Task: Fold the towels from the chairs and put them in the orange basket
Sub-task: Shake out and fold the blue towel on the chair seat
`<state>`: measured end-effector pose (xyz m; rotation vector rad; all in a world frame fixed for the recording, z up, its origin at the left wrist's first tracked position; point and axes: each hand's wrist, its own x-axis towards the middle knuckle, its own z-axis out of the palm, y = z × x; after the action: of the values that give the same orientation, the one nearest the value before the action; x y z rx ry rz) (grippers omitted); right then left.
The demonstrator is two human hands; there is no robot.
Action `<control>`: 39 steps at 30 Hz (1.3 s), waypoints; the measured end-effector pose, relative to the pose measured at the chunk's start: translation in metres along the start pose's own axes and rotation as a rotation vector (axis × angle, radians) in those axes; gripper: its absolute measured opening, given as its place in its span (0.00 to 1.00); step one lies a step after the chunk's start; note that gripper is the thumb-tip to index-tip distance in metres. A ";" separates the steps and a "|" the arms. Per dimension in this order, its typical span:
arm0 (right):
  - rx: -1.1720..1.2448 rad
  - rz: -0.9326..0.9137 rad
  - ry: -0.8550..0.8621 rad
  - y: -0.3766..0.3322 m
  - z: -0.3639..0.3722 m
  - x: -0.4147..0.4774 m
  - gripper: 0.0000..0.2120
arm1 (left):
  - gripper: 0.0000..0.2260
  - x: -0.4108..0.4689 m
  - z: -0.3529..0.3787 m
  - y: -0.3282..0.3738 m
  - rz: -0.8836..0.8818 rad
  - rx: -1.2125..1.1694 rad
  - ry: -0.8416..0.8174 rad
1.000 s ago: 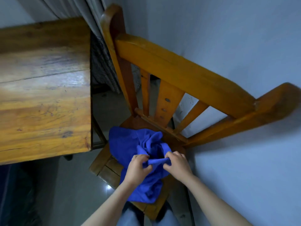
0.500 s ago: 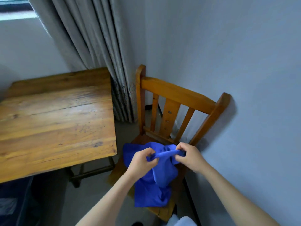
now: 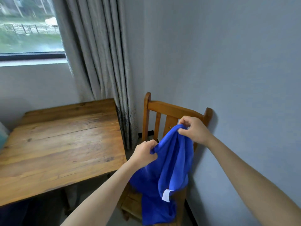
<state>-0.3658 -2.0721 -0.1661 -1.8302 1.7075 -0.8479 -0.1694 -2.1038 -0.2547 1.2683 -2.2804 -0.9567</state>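
Note:
A blue towel [image 3: 169, 168] with a small white label hangs in folds above a wooden chair [image 3: 164, 108] that stands against the wall. My left hand [image 3: 144, 152] pinches the towel's top edge on the left. My right hand [image 3: 194, 129] pinches the same edge higher up, in front of the chair's backrest. The towel's lower end drapes over the chair seat. The orange basket is not in view.
A wooden table [image 3: 60, 144] stands left of the chair. A grey curtain [image 3: 99, 62] hangs behind the table and chair, beside a window [image 3: 29, 30]. The grey wall [image 3: 236, 79] runs close along the chair's right side.
Both hands have raised the towel off the seat and moved apart along its edge, the right hand higher. The view has tilted upward, showing the window.

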 end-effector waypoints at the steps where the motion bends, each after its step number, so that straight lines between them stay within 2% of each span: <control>1: 0.011 -0.015 0.017 -0.008 -0.005 0.003 0.14 | 0.07 -0.001 -0.002 -0.001 -0.014 -0.008 0.010; 10: 0.237 -0.128 0.252 -0.058 -0.064 0.027 0.14 | 0.01 0.002 -0.015 -0.001 -0.128 -0.143 0.168; 12: 0.256 -0.121 0.248 -0.068 -0.075 0.030 0.13 | 0.06 0.004 -0.020 0.002 -0.169 -0.203 0.243; 17: 0.247 -0.015 0.228 -0.087 -0.081 0.039 0.11 | 0.02 0.007 -0.033 0.007 -0.238 -0.175 0.481; 19: 0.290 0.061 0.253 -0.093 -0.077 0.044 0.12 | 0.04 0.004 -0.034 0.018 -0.208 -0.169 0.534; 22: 0.362 0.185 0.206 -0.103 -0.065 0.049 0.11 | 0.01 -0.005 -0.027 0.039 -0.070 -0.263 0.569; 26: 0.421 0.250 0.170 -0.116 -0.040 0.054 0.11 | 0.08 -0.019 -0.007 0.049 0.140 -0.333 0.636; 28: 0.491 0.245 0.191 -0.120 -0.030 0.059 0.11 | 0.13 -0.025 0.000 0.050 0.179 -0.318 0.662; 32: 0.610 0.260 0.221 -0.124 -0.015 0.066 0.10 | 0.36 -0.039 0.004 0.045 0.206 -0.242 0.711; 34: 0.658 0.274 0.216 -0.123 -0.009 0.069 0.13 | 0.40 -0.043 0.004 0.040 0.186 -0.119 0.739; 35: 0.684 0.277 0.207 -0.123 -0.006 0.071 0.14 | 0.37 -0.043 0.003 0.036 0.148 -0.045 0.773; 36: 0.706 0.278 0.205 -0.122 -0.004 0.072 0.14 | 0.31 -0.041 0.002 0.032 0.111 -0.008 0.808; 39: 0.736 0.281 0.193 -0.114 0.000 0.075 0.14 | 0.04 -0.043 -0.007 0.023 0.048 -0.099 0.864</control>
<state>-0.2862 -2.1357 -0.0758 -1.0214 1.4308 -1.3327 -0.1561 -2.0618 -0.2329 1.2441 -1.5521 -0.3669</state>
